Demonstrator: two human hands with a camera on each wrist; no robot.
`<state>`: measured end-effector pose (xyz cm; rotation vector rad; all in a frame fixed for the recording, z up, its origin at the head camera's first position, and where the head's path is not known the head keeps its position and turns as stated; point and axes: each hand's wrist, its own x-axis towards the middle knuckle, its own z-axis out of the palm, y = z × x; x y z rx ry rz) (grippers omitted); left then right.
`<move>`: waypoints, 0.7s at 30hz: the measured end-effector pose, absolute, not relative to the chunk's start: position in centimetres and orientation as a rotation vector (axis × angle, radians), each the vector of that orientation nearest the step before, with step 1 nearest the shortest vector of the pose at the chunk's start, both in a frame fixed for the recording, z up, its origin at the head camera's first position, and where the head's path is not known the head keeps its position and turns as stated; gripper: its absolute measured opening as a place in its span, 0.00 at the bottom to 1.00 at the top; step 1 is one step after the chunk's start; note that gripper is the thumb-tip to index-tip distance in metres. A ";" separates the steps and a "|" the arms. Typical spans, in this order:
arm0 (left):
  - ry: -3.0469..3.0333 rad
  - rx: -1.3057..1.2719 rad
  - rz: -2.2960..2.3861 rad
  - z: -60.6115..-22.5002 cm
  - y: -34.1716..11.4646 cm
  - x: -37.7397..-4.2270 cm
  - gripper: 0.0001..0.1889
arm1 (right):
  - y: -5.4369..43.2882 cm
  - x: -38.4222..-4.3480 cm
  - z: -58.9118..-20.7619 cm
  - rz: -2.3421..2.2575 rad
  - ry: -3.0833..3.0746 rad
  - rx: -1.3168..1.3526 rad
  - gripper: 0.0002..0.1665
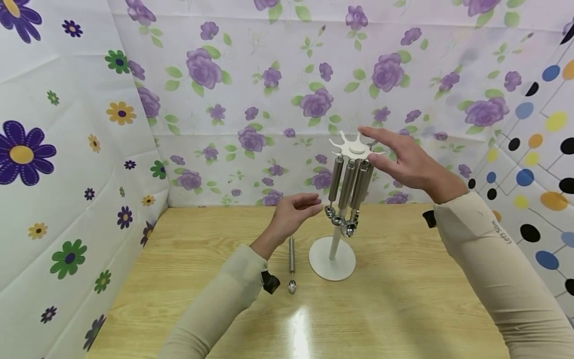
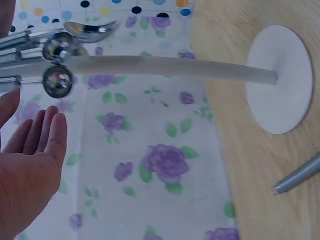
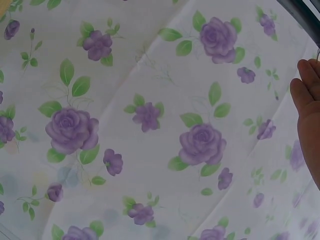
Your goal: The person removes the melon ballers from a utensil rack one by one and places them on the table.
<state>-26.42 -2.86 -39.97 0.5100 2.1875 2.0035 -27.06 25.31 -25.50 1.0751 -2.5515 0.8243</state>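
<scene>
Left hand [image 1: 293,213]: relaxed, beside hanging spoons [image 1: 347,184]. Right hand [image 1: 410,162]: thumb and forefinger spread at top of rack [image 1: 352,148]; contact unclear.

Booth-like space, rose-print backdrop [image 1: 278,60], patterned side sheets [image 1: 40,199], wood-grain table [image 1: 202,244]

The light wood-grain table [image 1: 202,249] has a glossy top with one bright reflection. The rear cloth [image 1: 287,104] is white, printed with purple roses and green leaves. The left cloth [image 1: 80,199] carries multicoloured flowers; the right cloth [image 1: 529,149], coloured dots and thin lines.
</scene>
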 end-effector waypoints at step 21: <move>2.229 0.785 1.989 -35.9 0.1 -26.4 0.19 | 25.6 -27.8 -24.8 0.802 -2.539 1.151 0.36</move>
